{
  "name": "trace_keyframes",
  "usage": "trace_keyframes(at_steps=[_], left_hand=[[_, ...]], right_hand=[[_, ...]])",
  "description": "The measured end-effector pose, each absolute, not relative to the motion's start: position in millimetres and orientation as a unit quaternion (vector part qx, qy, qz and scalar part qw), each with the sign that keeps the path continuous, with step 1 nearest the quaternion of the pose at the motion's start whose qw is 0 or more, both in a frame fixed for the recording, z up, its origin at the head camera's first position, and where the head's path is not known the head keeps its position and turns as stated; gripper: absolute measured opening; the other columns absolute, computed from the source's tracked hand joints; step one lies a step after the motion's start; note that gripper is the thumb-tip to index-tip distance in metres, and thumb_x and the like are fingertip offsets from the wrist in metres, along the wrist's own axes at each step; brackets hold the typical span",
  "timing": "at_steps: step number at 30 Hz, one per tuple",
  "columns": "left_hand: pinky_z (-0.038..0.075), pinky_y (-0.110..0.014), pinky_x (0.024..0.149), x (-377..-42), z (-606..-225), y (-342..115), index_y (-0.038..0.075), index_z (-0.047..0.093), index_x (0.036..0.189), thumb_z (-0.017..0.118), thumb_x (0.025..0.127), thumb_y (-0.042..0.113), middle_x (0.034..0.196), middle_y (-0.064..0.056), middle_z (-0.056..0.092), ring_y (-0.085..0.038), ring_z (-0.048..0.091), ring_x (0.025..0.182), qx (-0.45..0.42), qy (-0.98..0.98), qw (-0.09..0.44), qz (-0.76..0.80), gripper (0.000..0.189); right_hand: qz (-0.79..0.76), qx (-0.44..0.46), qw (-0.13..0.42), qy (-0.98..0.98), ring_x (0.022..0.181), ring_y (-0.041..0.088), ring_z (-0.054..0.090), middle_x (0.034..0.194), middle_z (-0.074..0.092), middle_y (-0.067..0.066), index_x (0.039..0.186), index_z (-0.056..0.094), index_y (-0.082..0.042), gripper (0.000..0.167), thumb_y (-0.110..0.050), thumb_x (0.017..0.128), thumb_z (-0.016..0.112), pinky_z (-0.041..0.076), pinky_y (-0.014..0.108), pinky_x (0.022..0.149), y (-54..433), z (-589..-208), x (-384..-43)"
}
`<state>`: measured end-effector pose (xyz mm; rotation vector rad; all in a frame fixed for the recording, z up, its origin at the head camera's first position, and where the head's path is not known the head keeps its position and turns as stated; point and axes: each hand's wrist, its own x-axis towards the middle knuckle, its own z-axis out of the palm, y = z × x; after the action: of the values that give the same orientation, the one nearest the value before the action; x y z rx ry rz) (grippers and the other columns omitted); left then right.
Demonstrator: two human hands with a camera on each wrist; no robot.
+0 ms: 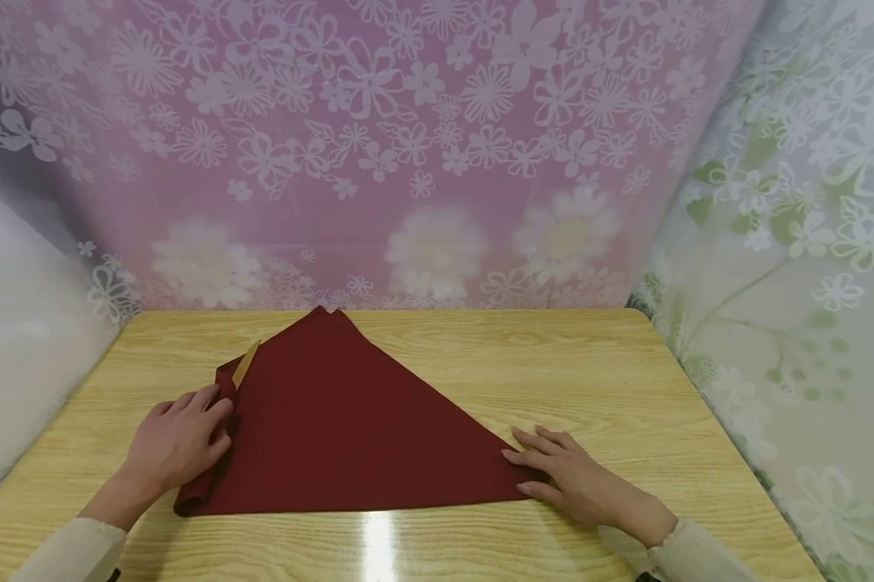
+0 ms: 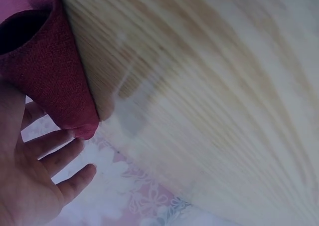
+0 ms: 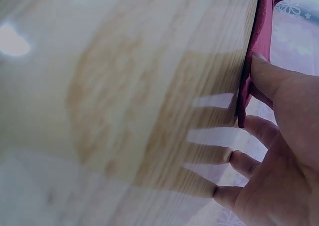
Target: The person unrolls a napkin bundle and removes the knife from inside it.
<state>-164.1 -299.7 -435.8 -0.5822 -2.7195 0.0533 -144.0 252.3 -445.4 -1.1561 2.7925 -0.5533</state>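
Observation:
A dark red cloth (image 1: 349, 428) lies folded into a triangle on the wooden table (image 1: 567, 356), its tip pointing to the far edge. Its left side is rolled into a tube (image 2: 55, 76). My left hand (image 1: 189, 432) rests against that roll with its fingers (image 2: 60, 156) straight. My right hand (image 1: 553, 465) lies flat on the cloth's right corner (image 3: 261, 36), fingers (image 3: 249, 161) spread over the tabletop (image 3: 124, 86). A thin strip of table shows through a gap in the fold at the upper left.
A pink floral curtain (image 1: 437, 145) hangs right behind the table's far edge. A green and white floral sheet (image 1: 808, 242) closes the right side and a pale sheet (image 1: 14, 307) the left. Light glares on the table's front edge (image 1: 378, 541).

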Motion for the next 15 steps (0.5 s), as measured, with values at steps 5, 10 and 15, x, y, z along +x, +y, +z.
trace_keyframes(at_steps=[5, 10, 15], left_hand=[[0.045, -0.058, 0.074, -160, -436, -301, 0.009, 0.064, 0.097, 0.064, 0.077, 0.023, 0.126, -0.020, 0.056, -0.038, 0.053, 0.110, -0.227, -0.952, 0.203, 0.026, 0.024], [0.045, -0.056, 0.080, -156, -435, -302, 0.008, 0.067, 0.098, 0.062, 0.075, 0.022, 0.126, -0.019, 0.057, -0.038, 0.054, 0.111, -0.249, -0.944, 0.216, 0.029, 0.027], [0.045, -0.054, 0.081, -153, -434, -300, 0.006, 0.070, 0.102, 0.064, 0.073, 0.021, 0.124, -0.018, 0.058, -0.036, 0.054, 0.111, -0.266, -0.938, 0.220, 0.036, 0.033]], right_hand=[[-0.183, -0.375, 0.036, 0.908, 0.130, 0.048, 0.033, 0.147, 0.039, 0.017, 0.136, 0.056, -0.013, 0.045, -0.035, 0.097, 0.055, 0.030, 0.060, 0.100, 252, -445, -144], [-0.183, -0.372, 0.043, 0.909, 0.131, 0.048, 0.032, 0.147, 0.038, 0.017, 0.136, 0.055, -0.013, 0.045, -0.035, 0.097, 0.055, 0.030, 0.060, 0.100, 252, -445, -144], [-0.182, -0.370, 0.044, 0.910, 0.131, 0.048, 0.032, 0.147, 0.038, 0.017, 0.137, 0.055, -0.014, 0.045, -0.035, 0.097, 0.055, 0.029, 0.060, 0.101, 252, -445, -144]])
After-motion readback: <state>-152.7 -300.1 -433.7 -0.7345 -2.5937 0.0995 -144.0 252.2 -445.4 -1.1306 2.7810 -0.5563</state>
